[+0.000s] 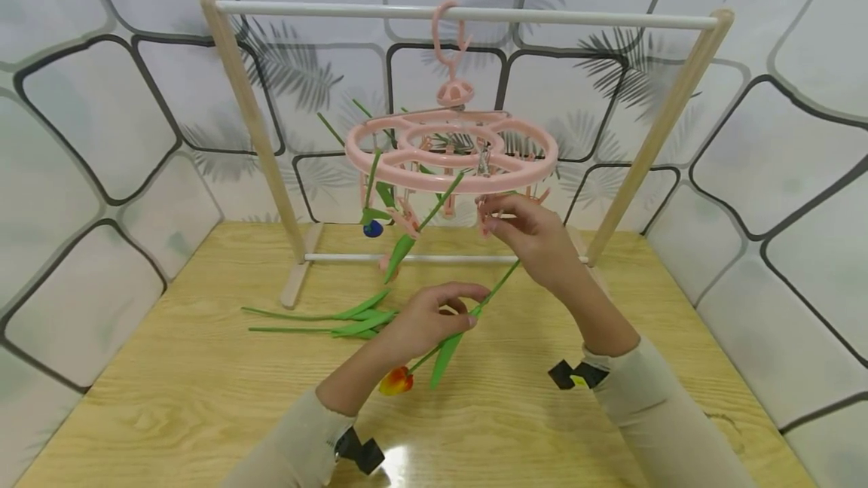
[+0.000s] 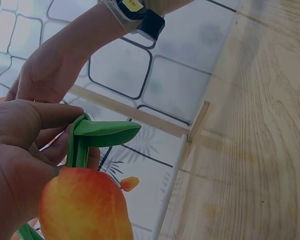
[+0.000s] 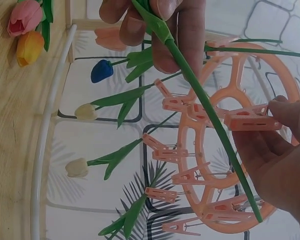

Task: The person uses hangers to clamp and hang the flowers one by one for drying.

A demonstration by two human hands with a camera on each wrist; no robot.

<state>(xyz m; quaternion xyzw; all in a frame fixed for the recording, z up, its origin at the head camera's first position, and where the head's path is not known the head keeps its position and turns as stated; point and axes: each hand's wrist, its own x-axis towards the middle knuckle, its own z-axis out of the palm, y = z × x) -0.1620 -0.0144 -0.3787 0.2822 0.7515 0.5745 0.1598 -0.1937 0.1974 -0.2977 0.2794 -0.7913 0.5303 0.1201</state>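
Observation:
A pink round clip hanger [image 1: 450, 184] hangs by its hook from a white rail. My right hand [image 1: 536, 236] pinches one of its clothespins [image 3: 253, 123] between thumb and fingers. In my left hand [image 1: 430, 322] is the green stem of an artificial tulip [image 2: 85, 205] with an orange-red bloom; its bare stem end reaches up toward the right hand. Other clothespins hold tulips head down, among them a blue tulip [image 3: 102, 71] and white tulips [image 3: 77, 168].
A wooden-legged rack [image 1: 251, 126] with a white top rail [image 1: 325, 10] stands on the wooden table [image 1: 169, 367]. More tulips lie left of my left hand, their green stems [image 1: 291, 330] pointing left; a pink tulip [image 3: 24, 17] and a yellow tulip [image 3: 30, 48] show there.

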